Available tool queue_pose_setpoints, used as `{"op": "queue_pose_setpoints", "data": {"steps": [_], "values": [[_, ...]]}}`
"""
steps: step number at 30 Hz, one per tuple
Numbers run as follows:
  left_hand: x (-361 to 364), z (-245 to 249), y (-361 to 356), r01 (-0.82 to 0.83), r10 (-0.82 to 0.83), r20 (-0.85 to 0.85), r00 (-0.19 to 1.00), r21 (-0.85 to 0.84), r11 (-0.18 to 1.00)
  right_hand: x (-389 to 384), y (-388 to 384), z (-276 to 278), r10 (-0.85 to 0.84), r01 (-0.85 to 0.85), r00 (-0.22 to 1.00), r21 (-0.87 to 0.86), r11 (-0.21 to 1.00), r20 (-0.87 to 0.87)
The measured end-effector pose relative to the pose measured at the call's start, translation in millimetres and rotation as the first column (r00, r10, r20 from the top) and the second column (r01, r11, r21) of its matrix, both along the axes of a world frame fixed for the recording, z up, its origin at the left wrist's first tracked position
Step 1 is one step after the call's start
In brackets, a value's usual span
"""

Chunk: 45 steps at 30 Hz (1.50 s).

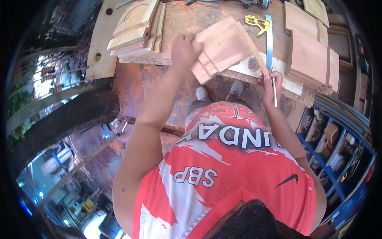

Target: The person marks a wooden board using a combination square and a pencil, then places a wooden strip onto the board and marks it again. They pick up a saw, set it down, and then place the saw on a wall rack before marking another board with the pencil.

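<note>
My left hand (185, 49) is closed on the left edge of a flat wooden board (225, 46), which is tilted above the bench's front edge. Two narrow grooves cross the board near its lower left end. My right hand (272, 85) pinches the lower end of a thin curved wooden strip (253, 47) and also holds a slim pencil-like stick (274, 92). The strip's upper end lies along the board's right edge. Beyond the strip, a yellow square head (258, 24) lies against a steel ruler (269, 44) on the bench.
Stacked grooved wooden pieces (135, 34) stand on the workbench (179, 18) at the left, and another stack (312, 59) at the right. A blue shelf rack (330, 173) with wood offcuts is at my lower right. My shoes (202, 94) show below the bench edge.
</note>
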<state>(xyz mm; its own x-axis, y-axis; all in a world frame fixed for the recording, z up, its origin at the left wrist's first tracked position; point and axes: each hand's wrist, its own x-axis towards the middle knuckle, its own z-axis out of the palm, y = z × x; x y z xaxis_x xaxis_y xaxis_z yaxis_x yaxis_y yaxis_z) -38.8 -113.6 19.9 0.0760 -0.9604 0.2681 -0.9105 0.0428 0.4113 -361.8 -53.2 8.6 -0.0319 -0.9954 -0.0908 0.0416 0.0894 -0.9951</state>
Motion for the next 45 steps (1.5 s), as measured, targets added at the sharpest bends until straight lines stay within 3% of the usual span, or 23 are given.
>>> {"op": "queue_pose_setpoints", "data": {"steps": [1, 3, 6, 7, 9, 12, 18, 20, 21, 24, 25, 27, 28, 29, 31, 32, 35, 37, 39, 40, 43, 45], "values": [[-1, 3, 6, 0.024, -0.024, -0.011, 1.0, -0.003, 1.0, 4, 5, -1, -0.058, 0.058, 0.998, -0.013, 0.998, 0.024], [0, 8, 17, -0.135, 0.144, -0.027, 0.989, 0.212, 0.968, 13, 13, 4, -0.126, 0.126, 0.992, -0.044, 0.991, 0.001], [6, 13, 38, 0.012, 0.055, -0.181, 0.982, 0.347, 0.938, 26, 20, 12, -0.245, 0.235, 0.964, -0.102, 0.967, -0.105], [9, 13, 44, 0.046, 0.023, -0.195, 0.98, 0.343, 0.938, 30, 20, 14, -0.296, 0.281, 0.944, -0.116, 0.953, -0.147], [13, 8, 50, 0.222, -0.219, -0.072, 0.973, 0.042, 0.974, 36, 14, 16, -0.367, 0.344, 0.908, -0.144, 0.928, -0.2], [16, -6, 45, 0.354, -0.361, -0.078, 0.929, -0.088, 0.931, 42, -1, 16, -0.392, 0.38, 0.87, -0.099, 0.92, -0.299], [32, -14, 37, 0.416, -0.42, -0.131, 0.898, -0.058, 0.907, 30, -73, 0, -0.536, 0.393, 0.742, -0.386, 0.835, -0.402], [37, -11, 39, 0.409, -0.412, -0.118, 0.903, -0.055, 0.911, 29, -93, 6, -0.648, 0.358, 0.524, -0.547, 0.757, -0.554], [39, -9, 41, 0.404, -0.407, -0.109, 0.907, -0.047, 0.914, 24, -103, -1, -0.648, 0.356, 0.531, -0.549, 0.756, -0.547], [32, -8, 45, 0.355, -0.356, -0.061, 0.932, -0.027, 0.934, 14, -113, -8, -0.46, 0.161, 0.357, -0.432, 0.887, -0.813], [28, -8, 50, 0.348, -0.349, -0.055, 0.935, -0.029, 0.937, 12, -109, -10, -0.461, 0.156, 0.364, -0.435, 0.887, -0.809], [15, 0, 63, 0.261, -0.26, 0.01, 0.965, -0.055, 0.964, 24, -99, 9, -0.346, -0.149, 0.427, -0.442, 0.885, -0.835], [8, 2, 69, 0.255, -0.254, 0.017, 0.967, -0.057, 0.965, 36, -91, 25, -0.267, -0.206, 0.438, -0.384, 0.9, -0.858], [0, 3, 78, 0.273, -0.272, 0.027, 0.962, -0.055, 0.96, 33, -96, 20, -0.264, -0.209, 0.445, -0.385, 0.899, -0.856], [-14, 2, 86, 0.282, -0.28, 0.042, 0.959, -0.054, 0.958, 28, -115, 2, -0.126, -0.18, 0.22, -0.167, 0.969, -0.967], [-20, 0, 88, 0.265, -0.265, 0.048, 0.963, 0.0, 0.964, 24, -121, -3, -0.16, -0.167, 0.158, -0.187, 0.968, -0.974], [-24, -1, 84, 0.224, -0.225, 0.04, 0.974, 0.034, 0.974, 13, -143, -9, -0.164, -0.185, 0.12, -0.184, 0.965, -0.979], [-22, -6, 80, 0.204, -0.204, 0.018, 0.979, 0.025, 0.979, 9, -150, -11, -0.117, -0.155, 0.143, -0.139, 0.978, -0.983], [-7, -10, 65, 0.271, -0.273, 0.024, 0.962, 0.056, 0.961, 6, -150, 3, -0.078, -0.047, 0.409, -0.106, 0.993, -0.909], [1, -12, 56, 0.262, -0.264, 0.025, 0.964, 0.056, 0.963, 5, -140, 8, -0.154, 0.036, 0.508, -0.158, 0.987, -0.847], [22, -21, 32, 0.371, -0.368, -0.057, 0.928, 0.05, 0.927, -13, -102, 9, -0.119, -0.075, 0.609, -0.206, 0.976, -0.784], [29, -17, 11, 0.432, -0.43, -0.042, 0.902, 0.111, 0.895, -22, -55, 32, 0.095, -0.106, 0.838, 0.01, 0.994, -0.537]]}}
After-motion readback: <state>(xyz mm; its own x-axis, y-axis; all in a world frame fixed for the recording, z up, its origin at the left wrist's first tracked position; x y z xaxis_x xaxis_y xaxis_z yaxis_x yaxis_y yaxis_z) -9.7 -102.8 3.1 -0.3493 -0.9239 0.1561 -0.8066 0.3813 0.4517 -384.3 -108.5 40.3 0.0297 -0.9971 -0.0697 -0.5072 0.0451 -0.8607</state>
